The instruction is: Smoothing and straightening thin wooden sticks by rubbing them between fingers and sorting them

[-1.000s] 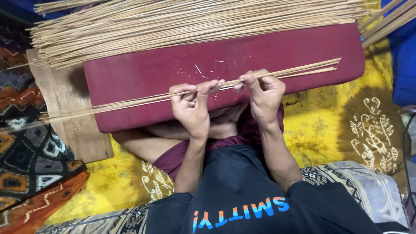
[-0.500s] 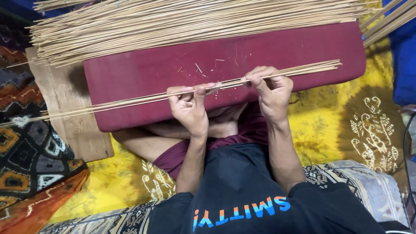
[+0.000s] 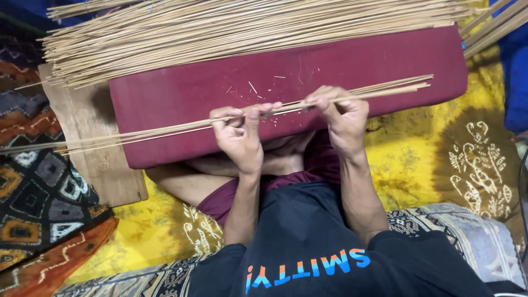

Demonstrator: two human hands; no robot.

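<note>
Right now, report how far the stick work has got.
Done: cannot tell; a large pile of sticks lies along the far edge of the maroon cushion, and whether it has been handled is unclear. In hand: the left hand and right hand both pinch a thin bundle across the cushion. Left: probably much of that pile.

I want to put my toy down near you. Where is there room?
The yellow cloth right of the right hand is bare. So is the wooden board below the thin sticks that both hands hold, left of the left hand. The big stick pile crowds the cushion's far edge.
</note>
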